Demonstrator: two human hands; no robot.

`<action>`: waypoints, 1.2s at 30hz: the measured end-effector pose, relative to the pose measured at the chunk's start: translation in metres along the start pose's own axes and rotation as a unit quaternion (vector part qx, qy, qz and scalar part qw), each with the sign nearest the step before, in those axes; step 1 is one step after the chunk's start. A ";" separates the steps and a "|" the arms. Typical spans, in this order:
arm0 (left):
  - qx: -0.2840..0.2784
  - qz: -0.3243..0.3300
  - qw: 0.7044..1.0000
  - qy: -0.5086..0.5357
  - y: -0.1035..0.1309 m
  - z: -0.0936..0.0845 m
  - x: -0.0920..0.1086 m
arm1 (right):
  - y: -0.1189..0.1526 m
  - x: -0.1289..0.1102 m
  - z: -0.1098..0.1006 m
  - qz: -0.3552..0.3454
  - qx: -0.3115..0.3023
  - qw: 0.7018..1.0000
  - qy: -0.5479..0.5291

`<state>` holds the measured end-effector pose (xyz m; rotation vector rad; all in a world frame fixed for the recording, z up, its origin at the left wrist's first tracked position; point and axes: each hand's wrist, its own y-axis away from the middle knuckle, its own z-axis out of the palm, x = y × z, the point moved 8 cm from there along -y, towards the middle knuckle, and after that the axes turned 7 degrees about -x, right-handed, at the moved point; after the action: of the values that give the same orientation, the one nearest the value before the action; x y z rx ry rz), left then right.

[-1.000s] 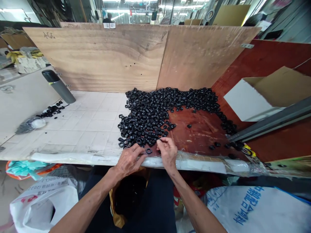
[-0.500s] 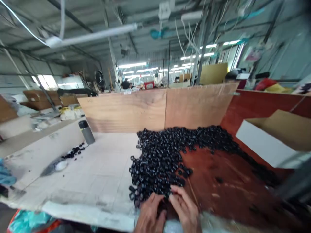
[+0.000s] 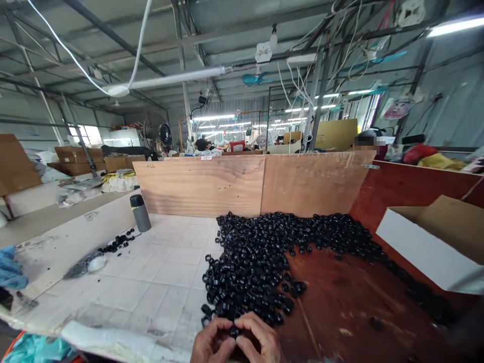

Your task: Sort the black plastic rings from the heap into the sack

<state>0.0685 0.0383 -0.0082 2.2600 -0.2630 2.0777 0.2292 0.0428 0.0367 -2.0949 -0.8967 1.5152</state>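
At the bottom middle, my left hand [image 3: 212, 342] and my right hand [image 3: 259, 339] meet, their fingertips closed around one small black part [image 3: 234, 331]. Thumbs and forefingers of both hands pinch it from either side. Just beyond them spreads a large pile of small black ring-like parts [image 3: 249, 262], which reaches back to the wooden board and off to the right. My other fingers curl under and are partly hidden.
A grey bottle [image 3: 141, 217] stands at the left by a scatter of black pieces [image 3: 117, 243]. An open white carton [image 3: 427, 249] is at the right. A wooden board [image 3: 200, 186] borders the back. Behind it is a person's head [image 3: 368, 138].
Both hands have come together around a small black part and sit slightly further left in view. The view has tilted up, and the surroundings look sharper.
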 end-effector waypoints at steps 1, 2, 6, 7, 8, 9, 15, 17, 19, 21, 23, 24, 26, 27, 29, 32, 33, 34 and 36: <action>-0.002 0.012 1.000 -0.014 0.004 0.001 0.008 | 0.001 -0.003 -0.003 0.037 -0.007 0.999 0.006; -0.001 0.021 0.999 -0.032 0.008 0.003 0.016 | 0.001 -0.007 -0.004 0.064 -0.026 0.998 0.012; -0.002 0.057 0.997 -0.051 0.011 0.007 0.034 | 0.002 -0.012 -0.006 0.114 -0.068 0.991 -0.008; -0.007 0.063 0.997 -0.044 0.010 0.008 0.034 | 0.003 -0.009 -0.005 0.124 -0.072 0.990 -0.017; -0.012 0.067 0.997 -0.039 0.010 0.009 0.033 | 0.004 -0.006 -0.004 0.132 -0.074 0.988 -0.026; -0.017 0.070 0.997 -0.037 0.009 0.010 0.032 | 0.005 -0.003 -0.004 0.139 -0.074 0.987 -0.035; -0.026 0.066 0.997 -0.015 0.011 0.011 0.023 | 0.003 -0.004 -0.008 0.131 -0.058 0.988 -0.058; -0.024 0.056 0.998 0.002 0.010 0.010 0.020 | 0.001 -0.009 -0.010 0.101 -0.053 0.992 -0.049; -0.024 0.031 0.999 0.032 0.008 0.010 0.017 | 0.000 -0.014 -0.011 0.071 -0.053 0.995 -0.041; -0.023 0.004 0.997 0.070 0.006 0.011 0.015 | 0.001 -0.016 -0.010 0.055 -0.056 0.996 -0.037; -0.026 -0.018 0.994 0.102 0.005 0.012 0.014 | 0.001 -0.016 -0.010 0.056 -0.058 0.996 -0.032; -0.030 -0.027 0.993 0.113 0.005 0.013 0.014 | 0.002 -0.016 -0.010 0.060 -0.057 0.996 -0.029; -0.038 -0.039 0.991 0.123 0.005 0.014 0.015 | 0.002 -0.015 -0.010 0.071 -0.056 0.995 -0.032; -0.038 -0.039 0.991 0.121 0.006 0.014 0.015 | 0.002 -0.015 -0.010 0.077 -0.057 0.995 -0.038; -0.026 -0.021 0.994 0.108 0.006 0.012 0.018 | 0.002 -0.015 -0.010 0.086 -0.060 0.993 -0.056; -0.019 0.014 0.997 0.077 0.008 0.011 0.023 | 0.001 -0.015 -0.012 0.093 -0.045 0.992 -0.067; -0.021 0.021 0.997 0.068 0.008 0.012 0.024 | 0.000 -0.014 -0.013 0.094 -0.039 0.993 -0.067; -0.024 0.024 0.997 0.062 0.008 0.013 0.024 | 0.000 -0.014 -0.014 0.095 -0.036 0.993 -0.068; -0.028 0.024 0.998 0.058 0.008 0.014 0.024 | 0.001 -0.012 -0.014 0.097 -0.039 0.992 -0.073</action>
<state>0.0825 0.0264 0.0139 2.1136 -0.3684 2.1865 0.2395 0.0341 0.0492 -2.2036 -0.8342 1.7799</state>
